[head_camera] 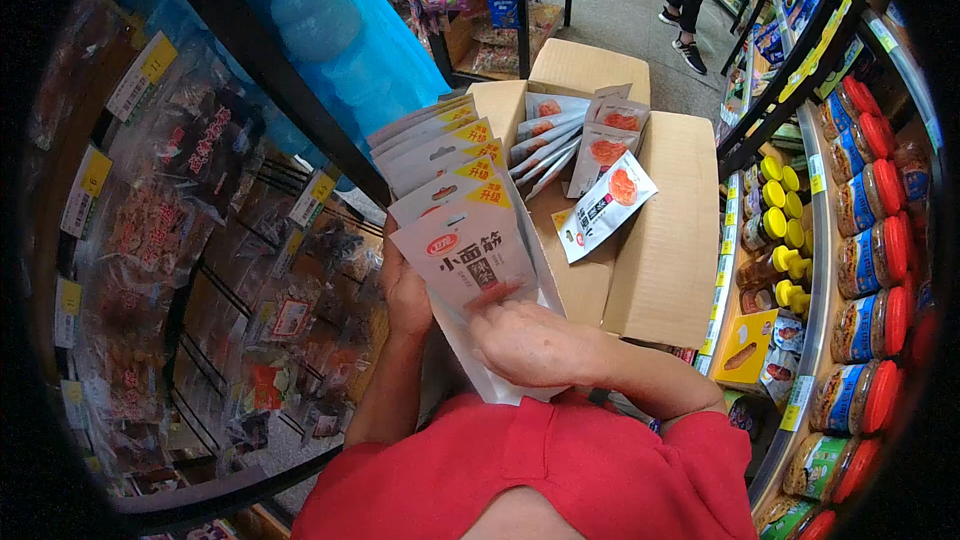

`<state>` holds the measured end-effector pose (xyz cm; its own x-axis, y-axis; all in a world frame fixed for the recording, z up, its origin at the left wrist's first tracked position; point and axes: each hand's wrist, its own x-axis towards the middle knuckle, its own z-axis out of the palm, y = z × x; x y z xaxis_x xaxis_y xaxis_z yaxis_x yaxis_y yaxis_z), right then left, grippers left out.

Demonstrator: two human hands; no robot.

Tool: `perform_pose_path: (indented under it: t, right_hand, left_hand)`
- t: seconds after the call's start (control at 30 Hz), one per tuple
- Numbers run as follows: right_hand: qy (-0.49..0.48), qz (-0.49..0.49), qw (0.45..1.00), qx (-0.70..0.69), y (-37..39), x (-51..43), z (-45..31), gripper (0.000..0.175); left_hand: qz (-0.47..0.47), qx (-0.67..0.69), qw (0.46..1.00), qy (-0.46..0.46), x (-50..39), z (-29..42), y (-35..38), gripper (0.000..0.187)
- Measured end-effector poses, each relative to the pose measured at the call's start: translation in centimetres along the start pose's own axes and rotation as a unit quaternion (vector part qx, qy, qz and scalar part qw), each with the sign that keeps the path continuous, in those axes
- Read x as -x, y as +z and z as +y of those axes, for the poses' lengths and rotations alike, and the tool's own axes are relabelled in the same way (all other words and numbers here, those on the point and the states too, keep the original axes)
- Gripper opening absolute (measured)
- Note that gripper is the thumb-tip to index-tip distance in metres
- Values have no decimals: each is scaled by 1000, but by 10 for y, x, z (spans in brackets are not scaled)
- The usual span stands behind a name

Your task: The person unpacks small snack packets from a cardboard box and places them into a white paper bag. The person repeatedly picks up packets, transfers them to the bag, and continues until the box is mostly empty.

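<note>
A narrow white display box [550, 280] stands tilted against my body, filled with a row of white snack packets that have yellow corners and hang holes. My left hand [407, 289] supports the box and packets from the left side. My right hand [525, 341] has its curled fingers on the lower part of the front snack packet [465, 244]. Beyond the display box sits an open cardboard carton [664, 240] with more packets [555, 127] standing inside it. One loose snack packet [609, 206] lies slanted on top of them.
Hanging bagged snacks [217, 135] fill the rack at left, behind a black metal post [277, 75]. Shelves at right hold red-lidded jars [862, 259] and yellow-lidded jars [766, 229]. A person [694, 0] in dark trousers stands in the aisle at the top.
</note>
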<state>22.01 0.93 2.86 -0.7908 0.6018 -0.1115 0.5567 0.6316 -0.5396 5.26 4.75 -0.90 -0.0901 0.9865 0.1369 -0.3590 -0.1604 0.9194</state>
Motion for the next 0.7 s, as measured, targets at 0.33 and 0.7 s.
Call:
perform_pose_path:
  t: [0.33,0.7]
  right_hand:
    - [-52,149,985,74,12,-15,14,16]
    - [-56,134,986,88,-14,-1,4,18]
  left_hand:
    - [-31,-44,999,9,-9,-16,-19,68]
    - [-66,-162,985,5,0,19,15,95]
